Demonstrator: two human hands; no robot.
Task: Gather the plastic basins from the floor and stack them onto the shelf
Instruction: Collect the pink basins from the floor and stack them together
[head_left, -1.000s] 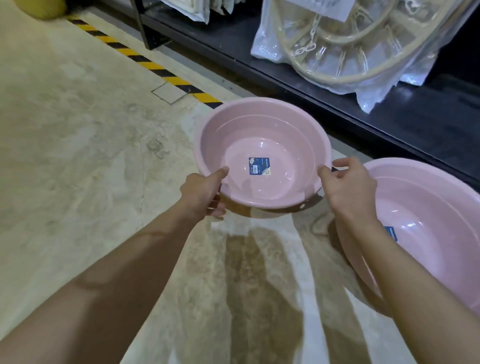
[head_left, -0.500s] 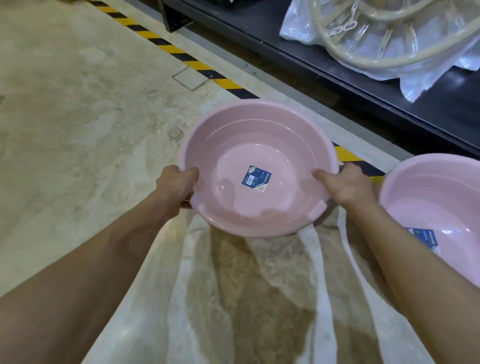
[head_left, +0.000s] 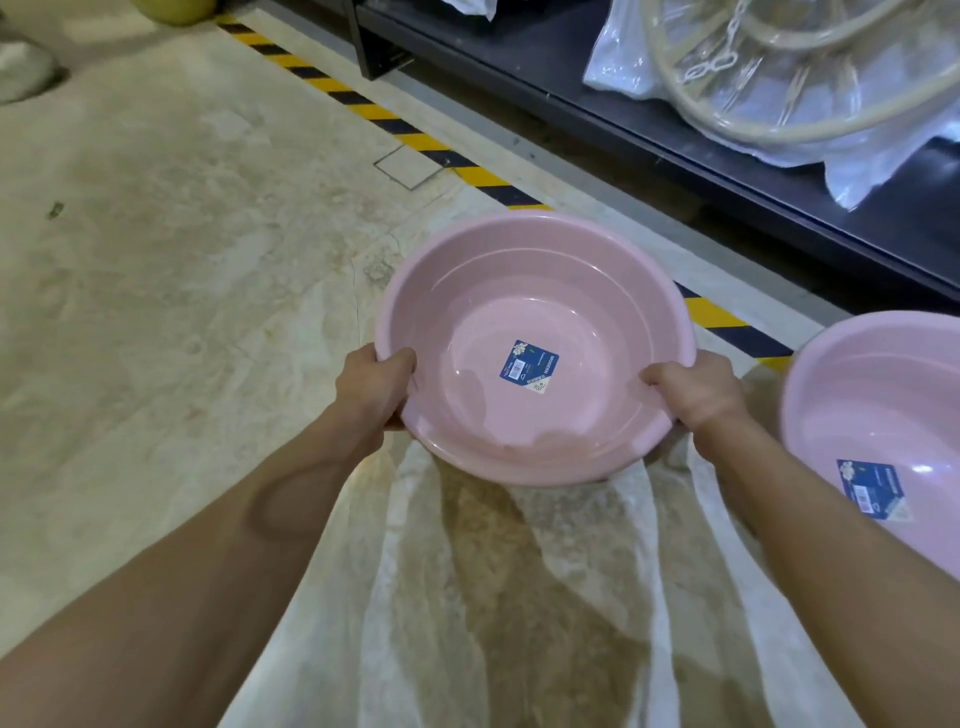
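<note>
A round pink plastic basin (head_left: 571, 291) with a blue label on its bottom is held level above the floor. My left hand (head_left: 371, 382) grips its near left rim, thumb over the edge. My right hand (head_left: 693, 392) grips the near right rim the same way. A second, larger pink basin (head_left: 878, 410) with a matching blue label sits low at the right edge, partly cut off by the frame. The dark low shelf (head_left: 675, 130) runs along the top right.
Plastic-wrapped cream round racks (head_left: 779, 88) lie on the shelf. Yellow-black hazard tape (head_left: 374, 111) marks the floor along the shelf front. A yellow object (head_left: 174, 8) sits at the top left, and a pale stained marble floor (head_left: 156, 312) spreads to the left.
Both hands have closed more firmly on the basin's rim and drawn it nearer. The view has shifted, so the second basin sits further right and the shelf further off.
</note>
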